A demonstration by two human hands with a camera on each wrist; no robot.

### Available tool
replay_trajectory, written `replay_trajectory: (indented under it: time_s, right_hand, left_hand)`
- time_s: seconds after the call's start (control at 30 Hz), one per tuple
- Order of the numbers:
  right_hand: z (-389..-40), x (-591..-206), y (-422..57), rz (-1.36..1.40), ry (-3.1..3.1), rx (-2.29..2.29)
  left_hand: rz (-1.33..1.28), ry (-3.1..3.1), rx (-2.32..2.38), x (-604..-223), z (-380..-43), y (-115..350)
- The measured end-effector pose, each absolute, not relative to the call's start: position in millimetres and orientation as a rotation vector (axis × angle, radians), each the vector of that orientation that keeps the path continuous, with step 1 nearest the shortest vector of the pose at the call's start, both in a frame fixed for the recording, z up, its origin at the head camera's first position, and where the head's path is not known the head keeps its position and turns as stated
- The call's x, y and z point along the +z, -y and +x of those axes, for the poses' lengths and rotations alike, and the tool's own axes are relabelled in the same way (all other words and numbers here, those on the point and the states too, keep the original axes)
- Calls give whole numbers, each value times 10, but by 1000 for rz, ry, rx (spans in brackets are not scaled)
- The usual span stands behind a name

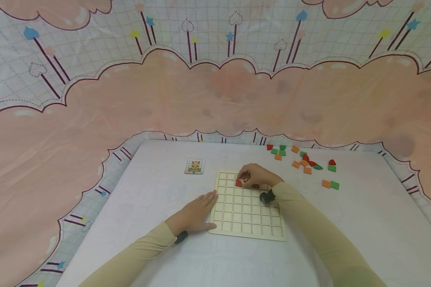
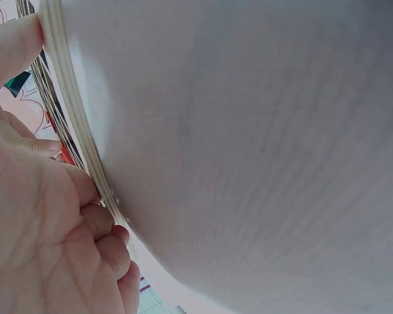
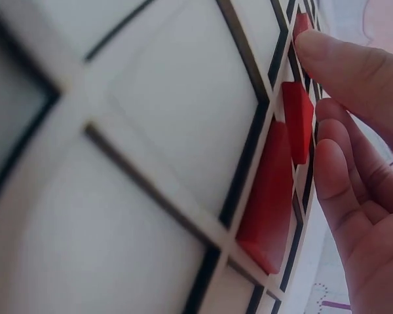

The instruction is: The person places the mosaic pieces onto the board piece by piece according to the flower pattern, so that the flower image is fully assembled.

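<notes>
A pale board with a square grid [image 1: 237,217] lies on the white table. My left hand [image 1: 197,211] rests flat along its left edge, fingers and thumb spread. In the left wrist view the fingers of that hand [image 2: 52,235] meet the board's layered edge [image 2: 85,131]. Over the far rows, my right hand [image 1: 259,175] pinches a small red piece [image 3: 301,23] at a cell, thumb on its near side; the index fingertip is mostly hidden. Two more red pieces, one nearer [image 3: 268,203] and one in the middle [image 3: 298,121], sit on the grid beside the fingers.
A small pattern card [image 1: 194,166] with a coloured flower-like figure lies beyond the board, to the left. Loose orange squares [image 1: 307,170], green squares [image 1: 332,168] and rounded red pieces [image 1: 332,162] are scattered at the back right. A patterned curtain [image 1: 215,95] hangs behind the table.
</notes>
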State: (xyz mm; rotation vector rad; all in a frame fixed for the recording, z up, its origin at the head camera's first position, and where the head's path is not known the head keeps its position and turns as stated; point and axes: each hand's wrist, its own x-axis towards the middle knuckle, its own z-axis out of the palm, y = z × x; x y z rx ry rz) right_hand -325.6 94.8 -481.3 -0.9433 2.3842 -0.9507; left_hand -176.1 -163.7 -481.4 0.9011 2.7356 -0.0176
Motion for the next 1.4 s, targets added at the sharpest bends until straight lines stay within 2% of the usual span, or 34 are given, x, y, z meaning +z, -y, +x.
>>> replay_trajectory:
  time_s: [0.93, 1.4]
  right_hand:
    - [-3237, -4783, -919, -954, -2417, -930]
    - [-3217, -4637, -1266, -912, -2513, -955]
  left_hand:
    - [899, -2738, -20, -4783, -1757, 1636]
    - [910, -2737, -7, -4800, -1757, 1634]
